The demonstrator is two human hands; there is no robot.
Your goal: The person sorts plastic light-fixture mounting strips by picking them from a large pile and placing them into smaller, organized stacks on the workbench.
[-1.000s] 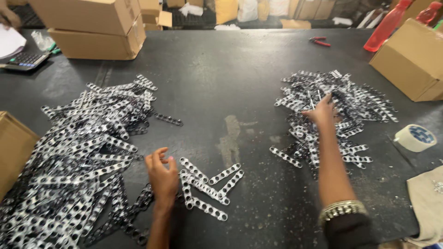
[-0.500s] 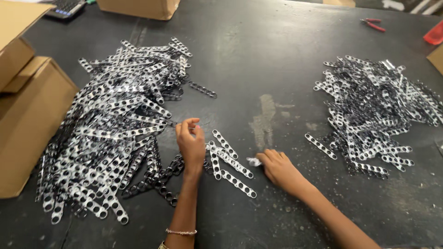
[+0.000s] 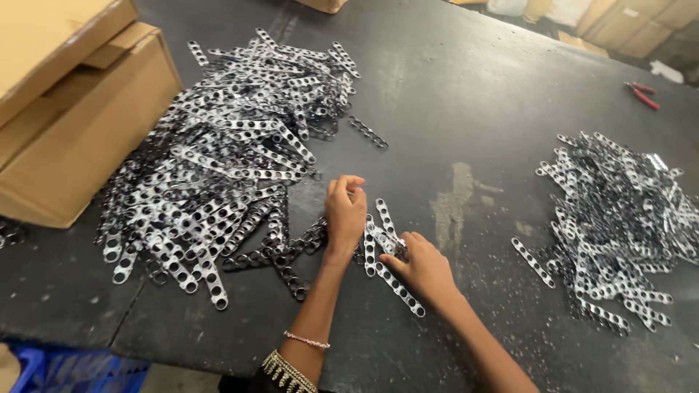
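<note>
- Two hands gather a few perforated metal strips (image 3: 397, 280) on the bench (image 3: 451, 109).
- Left hand (image 3: 345, 212) fingers curl together, empty; right hand (image 3: 422, 266) fingers pinch one strip.
- Next move likely calls for aligning it beside the left fingers.

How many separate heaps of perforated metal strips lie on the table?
2: the large heap left, beside the cardboard boxes; a smaller heap right. A few loose strips lie by the hands.

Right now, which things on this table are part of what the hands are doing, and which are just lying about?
In use:
left hand
right hand
small row of strips under both hands
big strip pile
second strip pile

Lying about:
red pliers
cardboard boxes
blue crate
</note>
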